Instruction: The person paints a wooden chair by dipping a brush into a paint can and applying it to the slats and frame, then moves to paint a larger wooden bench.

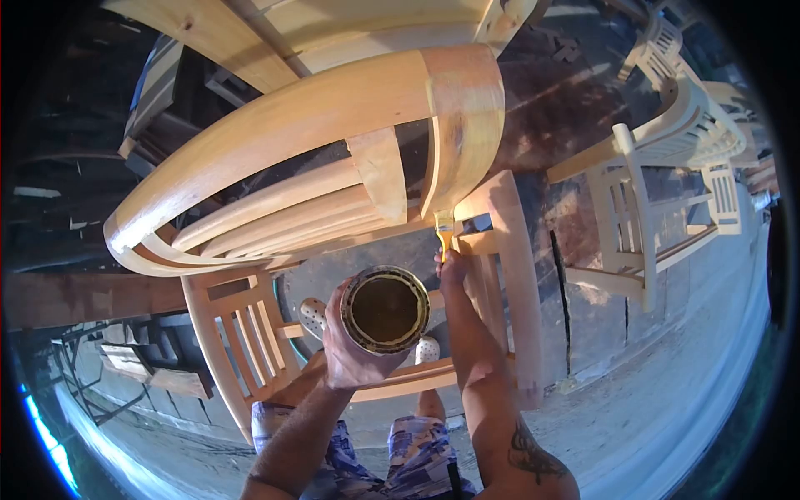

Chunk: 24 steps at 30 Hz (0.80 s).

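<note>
My left hand (358, 354) is wrapped round a can (386, 310) with dark liquid inside and a smeared rim, held in front of my body. In my right hand (451, 268) is a paintbrush (445, 236) with a yellow handle. Its bristles point away from me and meet the wooden bench (333, 108) near the foot of its curved back, at the right end. The wood there looks wet and yellowish in patches. Slats fill the back, and the side with an armrest (237, 325) stands at the left.
Another slatted wooden bench (642, 200) stands at the right, with more pale furniture behind it. Pale wooden boards (367, 33) rise beyond the bench back. Dark timber pieces (150, 367) lie at the left. My shoes (313, 317) are on the floor within the bench frame.
</note>
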Each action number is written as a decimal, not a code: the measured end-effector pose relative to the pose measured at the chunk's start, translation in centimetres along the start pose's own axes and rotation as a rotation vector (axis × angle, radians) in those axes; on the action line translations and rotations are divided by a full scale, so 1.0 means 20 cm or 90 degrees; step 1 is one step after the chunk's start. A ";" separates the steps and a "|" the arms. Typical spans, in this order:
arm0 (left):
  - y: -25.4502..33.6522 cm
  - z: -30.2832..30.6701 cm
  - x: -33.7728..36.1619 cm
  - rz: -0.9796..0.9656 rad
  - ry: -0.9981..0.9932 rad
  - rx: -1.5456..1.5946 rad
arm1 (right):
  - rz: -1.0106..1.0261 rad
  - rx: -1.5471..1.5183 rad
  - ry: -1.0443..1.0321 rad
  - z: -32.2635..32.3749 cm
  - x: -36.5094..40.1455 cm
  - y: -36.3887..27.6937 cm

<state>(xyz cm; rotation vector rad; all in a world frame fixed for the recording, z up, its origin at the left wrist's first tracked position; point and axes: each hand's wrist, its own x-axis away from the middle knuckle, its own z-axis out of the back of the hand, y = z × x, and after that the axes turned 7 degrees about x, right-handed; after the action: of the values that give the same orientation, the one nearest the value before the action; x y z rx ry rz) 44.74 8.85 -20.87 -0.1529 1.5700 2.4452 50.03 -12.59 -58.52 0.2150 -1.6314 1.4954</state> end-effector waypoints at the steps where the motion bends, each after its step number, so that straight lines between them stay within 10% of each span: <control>1: 0.00 0.00 0.00 -0.003 -0.003 -0.019 | 0.050 0.079 -0.002 0.02 -0.11 0.15; 5: 0.00 0.01 0.00 -0.003 0.002 -0.022 | 0.244 0.881 0.040 0.11 -0.11 0.23; 11: -0.07 -0.01 0.05 0.018 0.028 0.020 | 0.414 0.712 0.128 0.10 -0.13 0.28; 14: -0.07 -0.02 0.05 0.023 0.029 0.057 | -0.021 0.203 0.051 -0.03 -0.28 0.20; 16: -0.06 0.00 0.04 0.015 0.019 0.037 | 0.034 0.173 -0.072 -0.04 -0.56 0.30; 24: 0.00 0.02 -0.01 -0.015 0.030 0.005 | -0.022 -0.078 0.003 0.04 0.45 -0.68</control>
<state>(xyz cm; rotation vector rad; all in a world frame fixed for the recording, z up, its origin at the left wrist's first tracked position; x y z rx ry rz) 45.03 9.10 -20.68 -0.2267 1.5879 2.4342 53.07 -13.03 -42.42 0.1705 -1.7008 1.3637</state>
